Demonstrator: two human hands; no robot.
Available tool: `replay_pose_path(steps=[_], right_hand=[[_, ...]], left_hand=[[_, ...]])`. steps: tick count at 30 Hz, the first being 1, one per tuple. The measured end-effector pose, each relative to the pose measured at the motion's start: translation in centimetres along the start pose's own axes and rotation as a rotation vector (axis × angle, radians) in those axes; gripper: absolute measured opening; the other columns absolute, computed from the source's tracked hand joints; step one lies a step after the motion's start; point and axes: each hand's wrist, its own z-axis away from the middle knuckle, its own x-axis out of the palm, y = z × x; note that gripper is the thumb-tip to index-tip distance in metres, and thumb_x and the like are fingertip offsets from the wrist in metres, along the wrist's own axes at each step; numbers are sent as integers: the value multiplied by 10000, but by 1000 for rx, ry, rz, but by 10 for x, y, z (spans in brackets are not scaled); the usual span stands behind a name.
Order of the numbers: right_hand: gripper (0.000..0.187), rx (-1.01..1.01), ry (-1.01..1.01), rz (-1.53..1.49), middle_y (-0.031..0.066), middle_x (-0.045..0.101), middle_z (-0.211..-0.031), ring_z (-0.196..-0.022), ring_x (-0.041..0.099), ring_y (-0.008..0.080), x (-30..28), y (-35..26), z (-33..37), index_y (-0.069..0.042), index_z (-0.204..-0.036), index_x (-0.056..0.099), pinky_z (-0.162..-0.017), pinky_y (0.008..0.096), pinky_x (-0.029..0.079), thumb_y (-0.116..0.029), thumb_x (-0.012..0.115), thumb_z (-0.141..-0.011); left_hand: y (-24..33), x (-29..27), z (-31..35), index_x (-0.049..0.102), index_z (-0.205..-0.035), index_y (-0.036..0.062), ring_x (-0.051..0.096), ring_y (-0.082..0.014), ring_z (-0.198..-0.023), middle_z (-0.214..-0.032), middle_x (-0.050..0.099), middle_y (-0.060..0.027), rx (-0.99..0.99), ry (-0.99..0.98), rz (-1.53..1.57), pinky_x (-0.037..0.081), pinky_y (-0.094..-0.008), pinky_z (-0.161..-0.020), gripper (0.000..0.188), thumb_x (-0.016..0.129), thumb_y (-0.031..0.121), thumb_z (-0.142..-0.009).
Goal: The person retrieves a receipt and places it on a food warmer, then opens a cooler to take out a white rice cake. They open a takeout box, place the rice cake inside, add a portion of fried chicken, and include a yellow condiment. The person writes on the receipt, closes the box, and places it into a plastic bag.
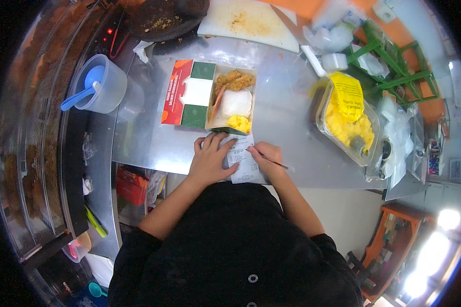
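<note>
A paper receipt [245, 166] lies at the near edge of the metal counter, in front of an opened meal box. My left hand [210, 158] rests on it with fingers spread, covering its left side. Pinched in my right hand [266, 157] is a pen [274, 162], its tip close to the paper's right side. The cardboard meal box [209, 100] touches the receipt's far end, its red, green and white lid folded out to the left. Inside are fried chicken [234, 80], a white wrapped mound [236, 103] and yellow scrambled egg [238, 123].
A clear tub [110, 91] with a blue ladle stands at left. At right, a plastic container [320, 118] holds yellow food and a yellow packet. Behind are a white cutting board [251, 23], a knife [284, 20], a dark pan [166, 20] and a green rack [394, 71].
</note>
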Motion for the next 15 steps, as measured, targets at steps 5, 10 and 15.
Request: replay_pose_path(steps=[5, 10, 15], right_hand=[[264, -144, -14, 120, 121, 509, -627, -570, 517, 301, 3, 3, -3, -19, -666, 527, -539, 394, 427, -139, 697, -829], [257, -284, -21, 115, 125, 501, -630, -580, 520, 300, 4, 5, -4, -30, -666, 517, -554, 401, 429, -128, 669, -849], [281, -215, 21, 252, 117, 498, -623, -581, 526, 301, 4, 5, -1, -30, -643, 494, -552, 399, 432, -115, 666, -849]], left_hand=[[-1, 1, -2, 544, -1287, 175, 386, -291, -1259, -1300, 470, -102, -23, -31, -5, 252, -485, -1025, 663, 713, 446, -707], [-3, 0, -1, 543, -1286, 175, 386, -293, -1258, -1294, 469, -100, -8, 3, 32, 254, -488, -1027, 664, 719, 439, -703], [-2, -1, -1, 546, -1262, 153, 393, -264, -1250, -1286, 472, -87, -11, 7, 26, 259, -488, -1016, 625, 705, 425, -722]])
